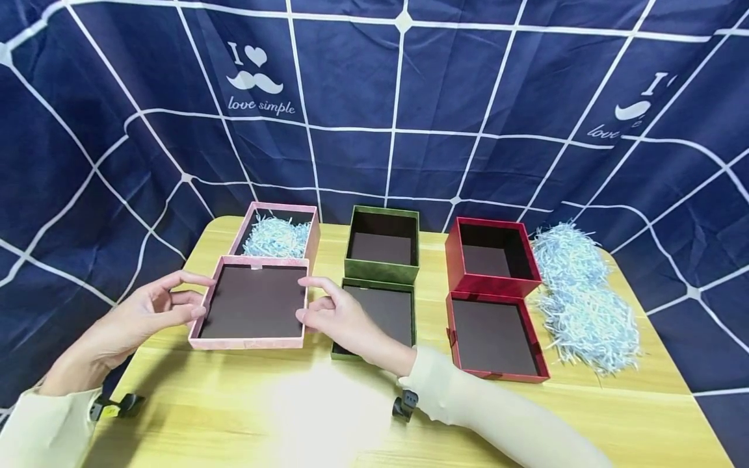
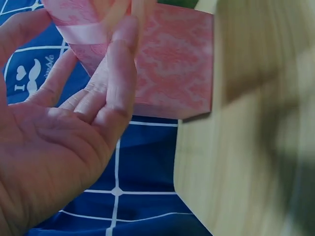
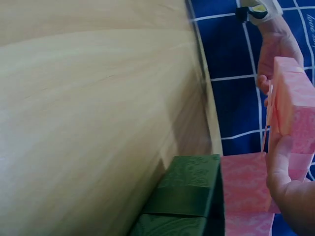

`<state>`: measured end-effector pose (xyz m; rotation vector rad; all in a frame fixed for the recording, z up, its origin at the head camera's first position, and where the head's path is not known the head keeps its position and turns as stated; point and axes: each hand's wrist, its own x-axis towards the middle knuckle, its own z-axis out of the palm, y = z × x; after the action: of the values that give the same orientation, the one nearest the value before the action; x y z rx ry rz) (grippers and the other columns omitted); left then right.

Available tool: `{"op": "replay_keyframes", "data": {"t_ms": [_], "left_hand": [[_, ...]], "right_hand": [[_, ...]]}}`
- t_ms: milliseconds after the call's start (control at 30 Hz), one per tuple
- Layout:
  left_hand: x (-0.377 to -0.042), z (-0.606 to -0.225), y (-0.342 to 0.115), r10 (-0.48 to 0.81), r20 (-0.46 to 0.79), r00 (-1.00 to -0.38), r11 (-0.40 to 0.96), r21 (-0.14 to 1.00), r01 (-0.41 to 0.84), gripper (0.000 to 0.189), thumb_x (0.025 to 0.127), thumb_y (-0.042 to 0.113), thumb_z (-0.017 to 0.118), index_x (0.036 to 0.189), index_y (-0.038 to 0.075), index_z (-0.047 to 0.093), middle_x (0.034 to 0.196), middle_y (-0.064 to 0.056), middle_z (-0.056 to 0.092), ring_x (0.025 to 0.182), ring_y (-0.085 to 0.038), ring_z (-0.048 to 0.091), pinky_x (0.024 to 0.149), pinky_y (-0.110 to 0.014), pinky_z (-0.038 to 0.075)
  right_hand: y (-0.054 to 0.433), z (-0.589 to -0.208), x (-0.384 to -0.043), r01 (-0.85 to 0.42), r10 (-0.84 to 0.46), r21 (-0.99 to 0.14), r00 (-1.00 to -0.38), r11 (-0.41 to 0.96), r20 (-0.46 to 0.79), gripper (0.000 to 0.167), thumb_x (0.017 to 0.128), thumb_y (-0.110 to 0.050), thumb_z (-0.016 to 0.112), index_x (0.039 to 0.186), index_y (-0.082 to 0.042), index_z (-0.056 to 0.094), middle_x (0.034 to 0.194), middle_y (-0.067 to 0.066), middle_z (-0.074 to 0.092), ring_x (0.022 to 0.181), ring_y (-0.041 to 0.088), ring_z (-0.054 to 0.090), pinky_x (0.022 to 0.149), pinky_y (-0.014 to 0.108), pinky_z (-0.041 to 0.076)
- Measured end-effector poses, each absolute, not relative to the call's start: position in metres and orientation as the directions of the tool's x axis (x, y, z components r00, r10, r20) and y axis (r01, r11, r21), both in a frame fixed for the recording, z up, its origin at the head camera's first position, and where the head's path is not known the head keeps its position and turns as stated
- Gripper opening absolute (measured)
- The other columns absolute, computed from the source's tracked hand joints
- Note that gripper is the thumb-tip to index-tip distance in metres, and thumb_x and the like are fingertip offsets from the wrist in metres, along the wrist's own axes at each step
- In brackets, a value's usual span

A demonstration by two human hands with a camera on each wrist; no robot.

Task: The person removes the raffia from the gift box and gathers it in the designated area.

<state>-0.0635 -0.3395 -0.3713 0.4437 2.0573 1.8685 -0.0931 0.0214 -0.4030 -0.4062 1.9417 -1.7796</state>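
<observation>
A pink patterned box lid (image 1: 257,302), its dark inside facing up toward the head camera, is held up between both hands. Thumb and fingers of my left hand (image 1: 137,315) pinch its left edge. At the right edge, my right hand (image 1: 342,318) pinches the rim between thumb and index finger. Just behind stands the pink box (image 1: 314,244), with light blue shredded paper (image 1: 277,237) inside; the lid overlaps its front in the head view. In the right wrist view the lid (image 3: 302,93) is tilted, with a ribbon band around its side.
A green box (image 1: 381,270) stands mid-table, its lid (image 1: 386,312) in front, partly behind my right forearm. Farther right are a red box (image 1: 494,283) and its lid (image 1: 497,335). Piles of blue shredded paper (image 1: 588,325) lie at the table's right edge. Blue checked cloth (image 1: 445,78) hangs behind.
</observation>
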Motion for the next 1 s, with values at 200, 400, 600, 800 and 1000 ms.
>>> {"op": "replay_keyframes", "data": {"t_ms": [200,400,600,800,1000], "left_hand": [[-0.06,-0.382,-0.339,0.477,-0.036,-0.878,0.12,0.992,0.025,0.05,0.107,-0.013,0.055,0.152,0.009,0.054,0.116,-0.011,0.076,0.103,-0.016,0.074,0.086,-0.029,0.059],[-0.058,-0.393,-0.34,0.538,-0.033,-0.842,0.14,0.989,0.051,0.064,0.107,-0.013,0.055,0.165,0.009,0.039,0.101,-0.014,0.073,0.089,-0.017,0.074,0.081,-0.031,0.057],[-0.056,-0.401,-0.342,0.507,-0.106,-0.855,0.206,0.979,0.0,0.076,0.103,-0.011,0.06,0.168,0.018,0.036,0.128,-0.015,0.065,0.093,-0.026,0.074,0.077,-0.036,0.06],[-0.057,-0.411,-0.343,0.509,-0.136,-0.85,0.219,0.975,-0.026,0.092,0.1,-0.011,0.064,0.175,0.021,0.023,0.152,-0.026,0.043,0.1,-0.035,0.074,0.075,-0.041,0.06],[-0.057,-0.418,-0.349,0.543,-0.193,-0.817,0.211,0.973,-0.09,0.096,0.102,-0.009,0.062,0.177,0.028,0.016,0.161,-0.027,0.035,0.1,-0.035,0.074,0.075,-0.044,0.062]], "right_hand": [[0.02,-0.409,-0.09,0.073,-0.519,-0.969,-0.834,0.235,-0.189,0.072,0.096,-0.027,0.085,0.159,-0.036,0.052,0.119,0.003,0.072,0.103,0.017,0.076,0.093,0.043,0.056],[0.013,-0.413,-0.086,0.056,-0.481,-0.957,-0.855,0.283,-0.192,0.078,0.092,-0.019,0.087,0.16,-0.031,0.05,0.145,0.008,0.061,0.105,0.015,0.073,0.091,0.044,0.058],[0.005,-0.422,-0.083,0.033,-0.473,-0.955,-0.863,0.294,-0.175,0.083,0.089,-0.008,0.086,0.161,-0.019,0.048,0.157,0.01,0.051,0.102,0.016,0.073,0.084,0.032,0.058],[-0.003,-0.428,-0.083,-0.013,-0.456,-0.935,-0.875,0.354,-0.161,0.086,0.086,-0.005,0.084,0.162,-0.016,0.047,0.157,0.007,0.05,0.114,0.016,0.068,0.092,0.033,0.056],[-0.011,-0.428,-0.082,-0.022,-0.448,-0.912,-0.876,0.411,-0.181,0.09,0.083,-0.005,0.082,0.163,-0.014,0.045,0.159,0.008,0.047,0.119,0.017,0.065,0.095,0.032,0.054]]}}
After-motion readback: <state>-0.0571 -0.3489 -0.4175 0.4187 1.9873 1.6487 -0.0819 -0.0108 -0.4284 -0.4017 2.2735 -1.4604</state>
